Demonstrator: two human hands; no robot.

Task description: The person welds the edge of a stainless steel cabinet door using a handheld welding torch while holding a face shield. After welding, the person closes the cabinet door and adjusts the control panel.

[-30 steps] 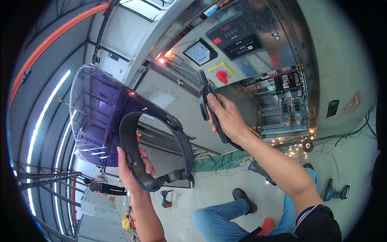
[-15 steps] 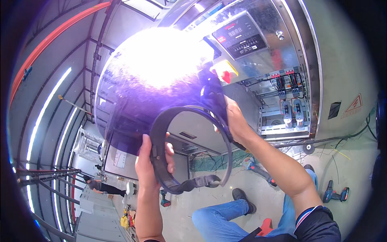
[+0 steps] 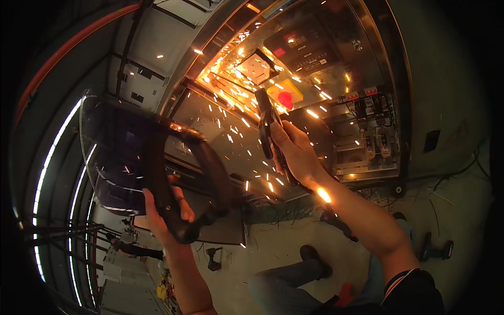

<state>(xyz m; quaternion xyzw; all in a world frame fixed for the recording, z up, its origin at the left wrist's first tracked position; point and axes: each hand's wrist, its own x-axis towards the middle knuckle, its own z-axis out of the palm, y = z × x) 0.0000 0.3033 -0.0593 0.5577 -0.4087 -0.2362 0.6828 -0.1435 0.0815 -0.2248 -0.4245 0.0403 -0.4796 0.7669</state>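
Observation:
A dark tinted face shield (image 3: 113,152) is tilted at the left, and my left hand (image 3: 165,212) grips its black headband (image 3: 164,191). My right hand (image 3: 298,155) is wrapped around a black welding electrode holder (image 3: 266,123). From its tip a thin rod (image 3: 231,83) appears to reach up and left toward the metal cabinet front (image 3: 212,86). Orange sparks (image 3: 226,113) spray there and fall past both hands. A bright glow lies on my right forearm. Just above the holder, a red knob on a yellow plate (image 3: 292,90) sits on the cabinet.
A dark display panel (image 3: 304,47) is set in the cabinet, above an open compartment with wired components (image 3: 370,126). Cordless drills (image 3: 438,252) lie about the floor; cables run along the cabinet base. A person (image 3: 137,249) is far off at lower left.
My left hand and the face shield have moved left and down, uncovering the work spot and the electrode holder. The white glare has given way to orange sparks, and the picture is darker.

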